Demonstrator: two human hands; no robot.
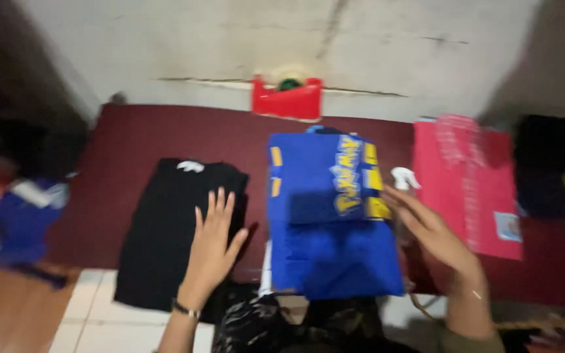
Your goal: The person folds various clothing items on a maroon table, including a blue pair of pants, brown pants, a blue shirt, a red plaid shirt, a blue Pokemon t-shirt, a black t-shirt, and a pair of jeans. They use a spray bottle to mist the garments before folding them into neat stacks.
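Observation:
My left hand lies flat, fingers spread, on the right edge of a folded black shirt spread on a dark red mat. My right hand is open beside the right edge of a folded blue shirt with yellow print, its fingertips touching or nearly touching the cloth. A dark band sits on my left wrist. Neither hand grips anything. The picture is blurred by motion.
A folded pink-red garment lies right of the blue shirt, with a small white object between them. A red container stands at the wall. Dark clothes lie far right, blue cloth far left. White tiles are near me.

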